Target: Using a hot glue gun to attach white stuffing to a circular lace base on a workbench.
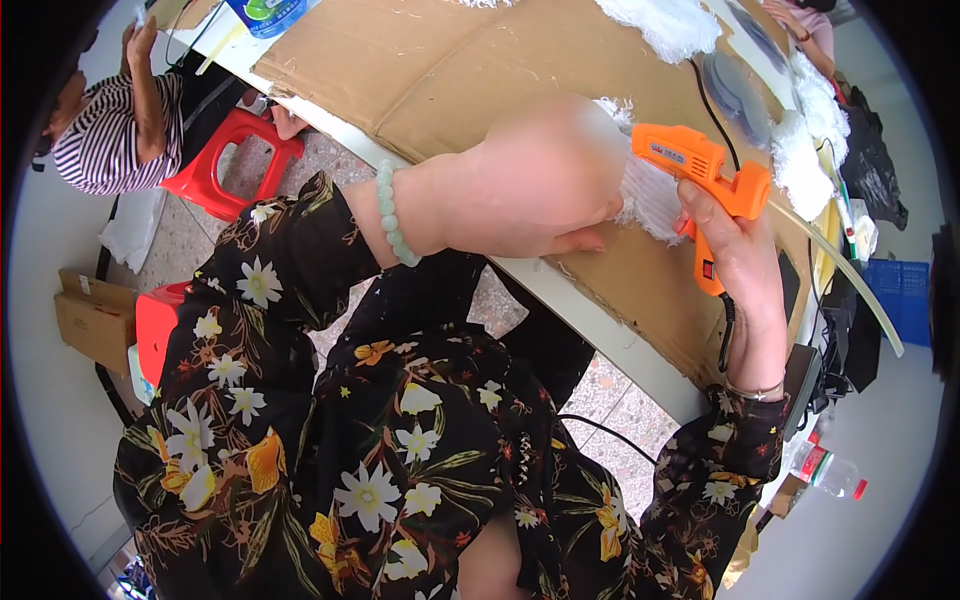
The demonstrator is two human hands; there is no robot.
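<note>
My right hand (728, 240) is wrapped around the handle of an orange hot glue gun (690, 155), with the thumb along its side. The gun's nozzle end points left, toward my left hand. A long translucent glue stick (850, 260) sticks out of its back, and a black cord runs from the grip's foot. My left hand (545, 185), with a pale green bead bracelet (388, 210) at the wrist, is over the cardboard and largely blurred. Its fingertips are beside a white ribbed, fluffy-edged textile piece (652, 197); whether they grip it cannot be made out.
A brown cardboard sheet (440, 90) covers the white table. White fluffy bundles (670, 25) and clear round plastic lids (735, 95) lie beyond. To the right are a blue basket (897, 300) and a plastic bottle (830, 472). A person in stripes (110, 135) is near a red stool (235, 165).
</note>
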